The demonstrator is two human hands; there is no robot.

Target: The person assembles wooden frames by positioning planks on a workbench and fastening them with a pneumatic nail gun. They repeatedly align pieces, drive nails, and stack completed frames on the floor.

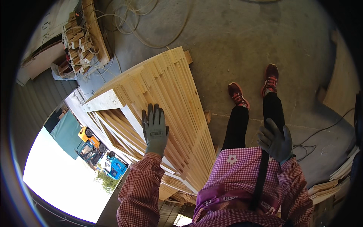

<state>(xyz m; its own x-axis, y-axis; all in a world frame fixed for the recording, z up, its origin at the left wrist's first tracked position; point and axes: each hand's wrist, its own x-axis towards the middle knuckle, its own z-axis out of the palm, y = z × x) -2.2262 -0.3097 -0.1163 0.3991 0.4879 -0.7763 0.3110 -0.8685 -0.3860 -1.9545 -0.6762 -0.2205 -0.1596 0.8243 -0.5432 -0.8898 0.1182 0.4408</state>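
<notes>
My left hand [154, 130], in a grey glove with dark fingertips, lies on a stack of light wooden frames [177, 109] to the left of my body. Its fingers are stretched out, open, and rest on the top pieces. My right hand [275, 140], gloved the same way, hovers before my right thigh with its fingers apart and loosely bent. Nothing shows in it. A black strap [260, 178] runs down my checked apron [227, 166] just beside that hand; whether they touch I cannot tell.
Wood offcuts [79, 45] are piled at the far left near a pale coiled hose [132, 22]. A black cable [321, 130] lies on the concrete floor [234, 41] at right, near boards [336, 181]. Beyond an opening at left stand an orange vehicle [92, 138] and a blue one [114, 167].
</notes>
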